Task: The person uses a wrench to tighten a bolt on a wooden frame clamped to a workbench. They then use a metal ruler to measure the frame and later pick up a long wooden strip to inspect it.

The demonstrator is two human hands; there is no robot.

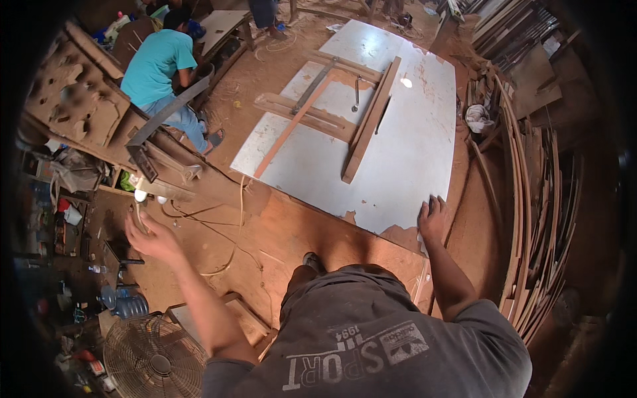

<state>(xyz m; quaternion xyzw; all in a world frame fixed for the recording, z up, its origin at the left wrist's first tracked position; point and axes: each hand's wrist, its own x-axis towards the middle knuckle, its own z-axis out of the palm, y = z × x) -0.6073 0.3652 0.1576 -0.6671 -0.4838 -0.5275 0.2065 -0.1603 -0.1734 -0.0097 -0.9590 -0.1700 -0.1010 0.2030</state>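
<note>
right hand [432, 217] rests part-open on surface [415, 152], probably heavy, stiff, best held by edges; at frame left, left hand [156, 235] half-curled, hold unclear.

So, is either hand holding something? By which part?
Can't tell if the left hand holds anything. The right hand is at the white board; no grip shows.

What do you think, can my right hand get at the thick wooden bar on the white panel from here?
Probably yes: your right hand rests on the edge of the white panel, and nothing lies between that hand and the near end of the thick wooden bar.
</note>
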